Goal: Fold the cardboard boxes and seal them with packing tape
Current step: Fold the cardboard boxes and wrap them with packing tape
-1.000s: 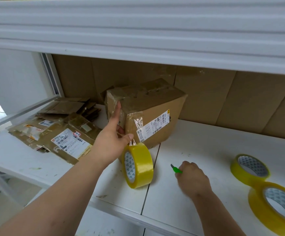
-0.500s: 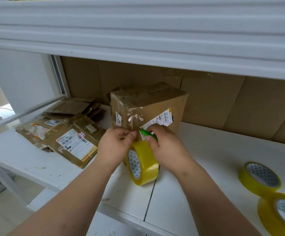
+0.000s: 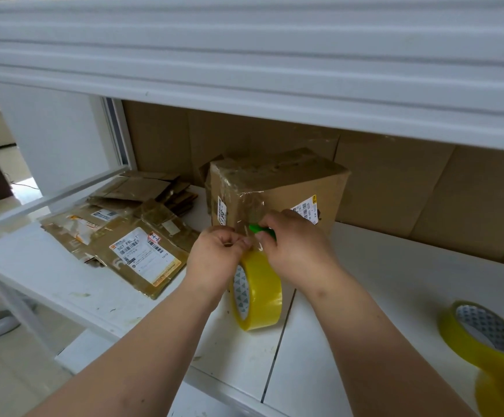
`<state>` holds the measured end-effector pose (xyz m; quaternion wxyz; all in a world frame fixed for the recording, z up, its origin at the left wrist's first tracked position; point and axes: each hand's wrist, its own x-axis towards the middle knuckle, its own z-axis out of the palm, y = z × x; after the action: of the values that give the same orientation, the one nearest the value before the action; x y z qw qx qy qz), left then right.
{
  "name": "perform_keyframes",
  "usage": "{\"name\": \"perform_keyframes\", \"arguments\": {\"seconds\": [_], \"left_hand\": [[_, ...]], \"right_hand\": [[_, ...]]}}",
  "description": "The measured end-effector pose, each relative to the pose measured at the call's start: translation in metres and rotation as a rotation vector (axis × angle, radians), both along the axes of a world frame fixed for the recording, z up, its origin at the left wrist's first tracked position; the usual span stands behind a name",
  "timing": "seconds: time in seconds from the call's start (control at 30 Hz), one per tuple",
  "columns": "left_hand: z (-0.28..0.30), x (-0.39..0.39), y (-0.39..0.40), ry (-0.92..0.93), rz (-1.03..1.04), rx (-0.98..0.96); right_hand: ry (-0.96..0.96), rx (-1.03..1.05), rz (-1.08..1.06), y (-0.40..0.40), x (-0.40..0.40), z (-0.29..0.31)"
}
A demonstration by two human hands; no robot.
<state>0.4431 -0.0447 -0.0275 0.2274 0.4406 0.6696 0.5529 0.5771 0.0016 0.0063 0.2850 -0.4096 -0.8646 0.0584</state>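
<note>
Gleaming clear tape (image 3: 246, 206) wraps brown box (image 3: 301, 182)

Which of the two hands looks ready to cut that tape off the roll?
The right hand, probably. It grips the green cutter right at the clear tape strip between the box and the yellow roll. The left hand pinches the strip, so it likely just holds it taut.

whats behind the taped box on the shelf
Behind the taped box stand brown cardboard sheets lining the back of the white shelf. What is directly behind the box is hidden by it.
</note>
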Motion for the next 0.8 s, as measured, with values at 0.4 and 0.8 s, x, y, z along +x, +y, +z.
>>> {"name": "perform_keyframes", "arguments": {"seconds": [0.4, 0.8], "left_hand": [[0.0, -0.006, 0.002, -0.074, -0.013, -0.038], [-0.002, -0.011, 0.002, -0.04, -0.042, -0.015]], "right_hand": [[-0.067, -0.008, -0.251, 0.024, 0.028, -0.008], [-0.471, -0.272, -0.458, 0.016, 0.056, -0.102]]}}
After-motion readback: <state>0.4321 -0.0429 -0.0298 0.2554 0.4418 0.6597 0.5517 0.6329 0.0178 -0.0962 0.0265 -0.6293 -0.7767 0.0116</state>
